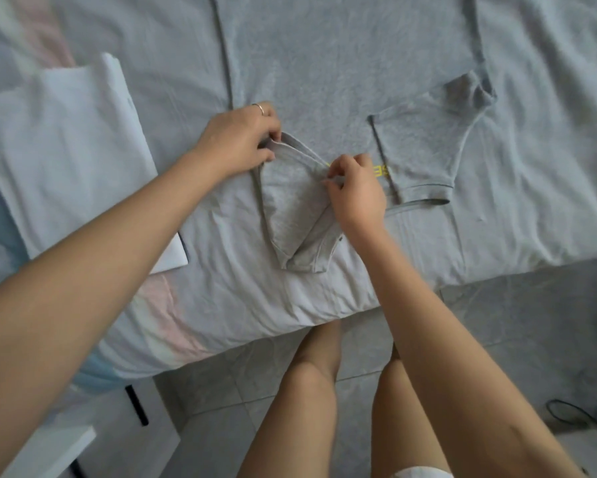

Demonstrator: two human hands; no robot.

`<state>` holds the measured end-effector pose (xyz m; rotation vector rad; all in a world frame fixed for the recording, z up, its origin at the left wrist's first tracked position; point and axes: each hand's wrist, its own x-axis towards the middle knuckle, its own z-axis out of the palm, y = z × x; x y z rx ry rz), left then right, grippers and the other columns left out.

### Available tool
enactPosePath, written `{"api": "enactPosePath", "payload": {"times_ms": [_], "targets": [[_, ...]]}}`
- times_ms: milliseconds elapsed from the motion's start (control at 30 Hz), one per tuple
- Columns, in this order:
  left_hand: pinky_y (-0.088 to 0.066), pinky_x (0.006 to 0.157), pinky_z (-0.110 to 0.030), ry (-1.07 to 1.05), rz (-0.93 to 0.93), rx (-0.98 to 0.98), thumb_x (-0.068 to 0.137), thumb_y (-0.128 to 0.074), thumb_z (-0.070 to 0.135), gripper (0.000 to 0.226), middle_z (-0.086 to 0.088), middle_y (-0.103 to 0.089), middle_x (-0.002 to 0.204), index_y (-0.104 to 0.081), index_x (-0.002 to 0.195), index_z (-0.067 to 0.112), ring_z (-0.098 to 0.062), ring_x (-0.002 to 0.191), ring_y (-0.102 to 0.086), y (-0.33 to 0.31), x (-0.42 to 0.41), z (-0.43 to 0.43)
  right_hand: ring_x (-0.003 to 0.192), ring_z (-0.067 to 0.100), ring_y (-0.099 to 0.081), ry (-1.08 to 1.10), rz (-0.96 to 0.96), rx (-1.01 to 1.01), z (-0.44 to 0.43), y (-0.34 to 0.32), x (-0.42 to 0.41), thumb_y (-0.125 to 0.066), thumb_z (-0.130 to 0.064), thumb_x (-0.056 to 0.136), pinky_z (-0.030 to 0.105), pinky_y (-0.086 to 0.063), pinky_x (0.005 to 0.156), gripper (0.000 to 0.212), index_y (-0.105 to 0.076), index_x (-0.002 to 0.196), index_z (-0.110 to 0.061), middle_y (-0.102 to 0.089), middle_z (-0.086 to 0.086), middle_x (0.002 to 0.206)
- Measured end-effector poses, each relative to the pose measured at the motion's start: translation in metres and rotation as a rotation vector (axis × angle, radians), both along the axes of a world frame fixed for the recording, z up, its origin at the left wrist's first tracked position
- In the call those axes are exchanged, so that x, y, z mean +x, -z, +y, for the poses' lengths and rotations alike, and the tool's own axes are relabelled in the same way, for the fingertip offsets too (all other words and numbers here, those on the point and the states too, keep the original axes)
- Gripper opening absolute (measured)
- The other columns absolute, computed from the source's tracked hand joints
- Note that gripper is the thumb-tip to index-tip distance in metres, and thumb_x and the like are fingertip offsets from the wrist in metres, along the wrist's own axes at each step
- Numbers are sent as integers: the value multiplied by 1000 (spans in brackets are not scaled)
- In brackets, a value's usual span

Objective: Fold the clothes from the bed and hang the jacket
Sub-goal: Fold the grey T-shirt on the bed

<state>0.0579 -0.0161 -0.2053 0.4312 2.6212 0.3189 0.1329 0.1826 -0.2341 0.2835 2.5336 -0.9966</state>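
- Tiled floor (497, 322) lies at 6 o'clock, and the bed (531, 150) edge crosses just beyond it under a smooth, lightly creased pale sheet.
- The right hand (355, 188) pinches one edge of a grey sleeve flap (290, 201). The flap is a soft knit wedge that tapers toward 6 o'clock.
- The left hand (241, 139), which wears a ring (259, 108), pinches the flap's far corner.
- A folded white garment (65, 143) lies flat and rectangular at 9 o'clock.
- At 2 o'clock the other sleeve (424, 146) is folded inward, its ribbed cuff nearest.
- The heathered grey T-shirt (341, 63) lies flat on the bed. Its long axis runs from 6 to 12 o'clock, with the shoulders nearest.
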Motion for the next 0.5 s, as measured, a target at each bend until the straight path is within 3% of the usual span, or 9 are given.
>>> {"api": "enactPosePath", "payload": {"times_ms": [133, 233, 367, 500], "targets": [[-45, 85, -34, 41, -68, 146, 81, -69, 16, 14, 4, -61, 126, -68, 94, 11, -20, 112, -57, 2, -7, -4, 98, 28, -54, -107, 162, 11, 1, -2, 4, -62, -12, 81, 34, -44, 63, 8, -63, 89, -10, -55, 6, 111], [-47, 89, -34, -17, -132, 239, 79, -71, 15, 10, 1, -66, 118, -68, 88, 10, -18, 107, -60, 7, -12, -2, 89, 28, -56, -230, 274, 4, 5, -3, 9, -58, -11, 82, 35, -46, 59, 5, -59, 87, -11, -58, 4, 104], [-46, 78, -27, -97, -158, 277, 78, -74, 12, 13, -8, -70, 93, -70, 88, 5, -19, 88, -63, 14, -15, 3, 85, 27, -59, -89, 87, -75, 8, 4, 15, -55, -14, 84, 37, -44, 65, 12, -56, 97, -15, -62, 1, 96], [-44, 74, -25, -209, -151, 280, 75, -77, 19, 17, 0, -66, 84, -70, 87, 9, -9, 80, -58, 21, -14, 6, 82, 22, -58, 100, -7, -123, 7, 4, 12, -63, -24, 86, 35, -42, 69, 20, -57, 103, -15, -60, -1, 95]]}}
